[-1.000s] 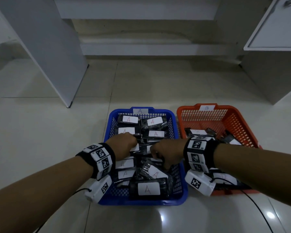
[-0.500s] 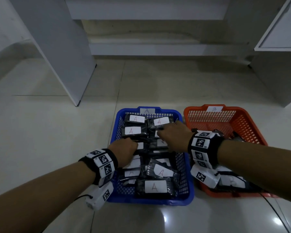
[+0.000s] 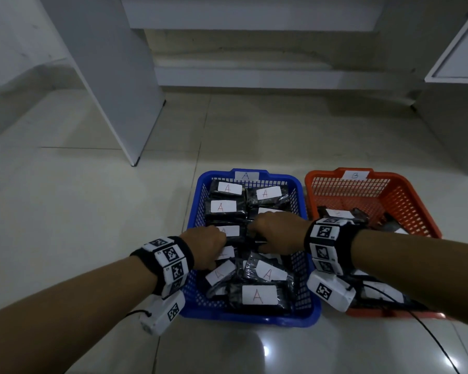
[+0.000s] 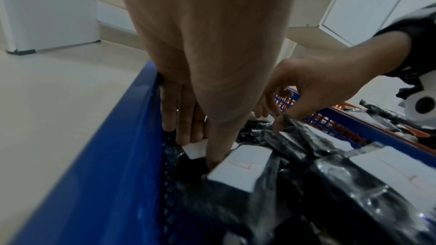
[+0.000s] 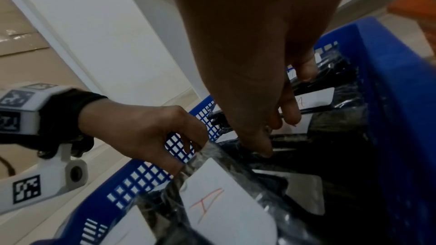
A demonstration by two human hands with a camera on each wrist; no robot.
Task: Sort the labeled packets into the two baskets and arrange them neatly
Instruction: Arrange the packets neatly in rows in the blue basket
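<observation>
The blue basket [image 3: 249, 318] tagged A holds several black packets with white A labels [image 3: 227, 188]. Both hands reach into its middle. My left hand [image 3: 208, 247] is by the left wall; in the left wrist view its fingers [image 4: 184, 122] and thumb point down and pinch the edge of an A packet [image 5: 212, 202]. My right hand [image 3: 277, 233] is beside it, thumb and fingers pinching the wrap of another A packet [image 4: 297, 137]. The orange basket [image 3: 349, 187] tagged B holds several packets [image 3: 335, 213], partly hidden by my right forearm.
The baskets sit side by side on a pale tiled floor. A white cabinet panel [image 3: 114, 76] stands at the back left, and another cabinet [image 3: 454, 63] at the back right. A black cable [image 3: 438, 346] trails from my right wrist across the floor.
My right hand reached to the far packets, then drew back toward the basket's middle. My left hand stayed about where it was, by the left wall.
</observation>
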